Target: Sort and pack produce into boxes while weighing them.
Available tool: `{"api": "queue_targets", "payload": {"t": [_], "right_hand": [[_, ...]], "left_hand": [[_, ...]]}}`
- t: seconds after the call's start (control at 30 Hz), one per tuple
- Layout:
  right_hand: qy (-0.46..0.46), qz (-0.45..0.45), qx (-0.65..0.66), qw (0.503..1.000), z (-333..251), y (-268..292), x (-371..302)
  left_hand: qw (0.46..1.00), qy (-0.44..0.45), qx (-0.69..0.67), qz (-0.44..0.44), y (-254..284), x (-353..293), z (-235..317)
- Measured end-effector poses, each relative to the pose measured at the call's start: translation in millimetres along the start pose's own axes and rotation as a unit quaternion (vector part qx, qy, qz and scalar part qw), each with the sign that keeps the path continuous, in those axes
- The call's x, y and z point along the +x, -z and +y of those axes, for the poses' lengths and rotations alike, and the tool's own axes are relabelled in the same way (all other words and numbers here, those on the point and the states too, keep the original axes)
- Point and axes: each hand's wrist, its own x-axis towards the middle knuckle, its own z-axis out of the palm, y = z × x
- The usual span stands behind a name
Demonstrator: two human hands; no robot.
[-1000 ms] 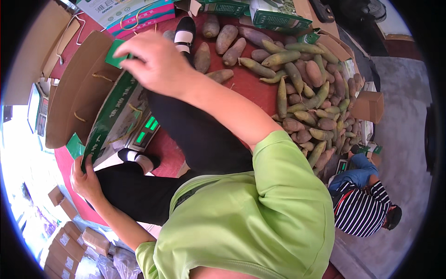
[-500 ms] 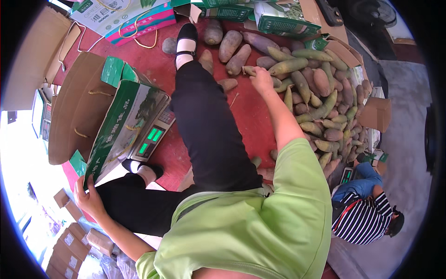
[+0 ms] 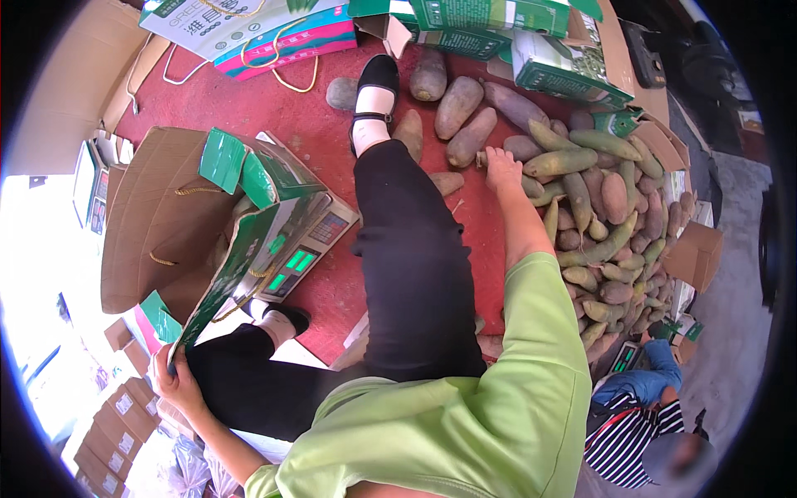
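My left hand (image 3: 176, 383) is closed on the near edge of an open carton (image 3: 217, 286), brown inside and green and white outside. This carton rests on a scale (image 3: 311, 253) with lit green displays, and its cord handles hang loose. Roundish produce shows dimly inside. On the right, my right hand (image 3: 503, 170) is wrapped over a green radish (image 3: 531, 186) at the left edge of a big heap. One end of that radish pokes out beyond my fingers. Green and brownish-purple radishes (image 3: 614, 197) make up the heap.
Several large purplish radishes (image 3: 458, 108) lie on the red floor covering (image 3: 332, 295) by my shod foot (image 3: 376, 91). Printed cartons (image 3: 286, 41) stand along the far side. Brown boxes (image 3: 116, 432) are stacked at lower left. A person in a striped shirt (image 3: 627, 440) works at lower right.
The view has shifted, so the scene sits farther right and lower. More of the carton's inside shows. My right hand keeps its grip on the radish; my left stays on the carton's edge.
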Motion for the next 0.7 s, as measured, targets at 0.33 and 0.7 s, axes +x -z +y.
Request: {"api": "queue_targets", "payload": {"t": [0.33,0.7], "right_hand": [[0.028,0.013,-0.069,0.997,-2,-44,-12],[0.051,0.233,0.437,0.867,12,50,-38]], "left_hand": [[1.0,0.001,-0.023,0.005,-1,4,6],[0.998,-0.036,0.021,0.036,7,6,19]]}}
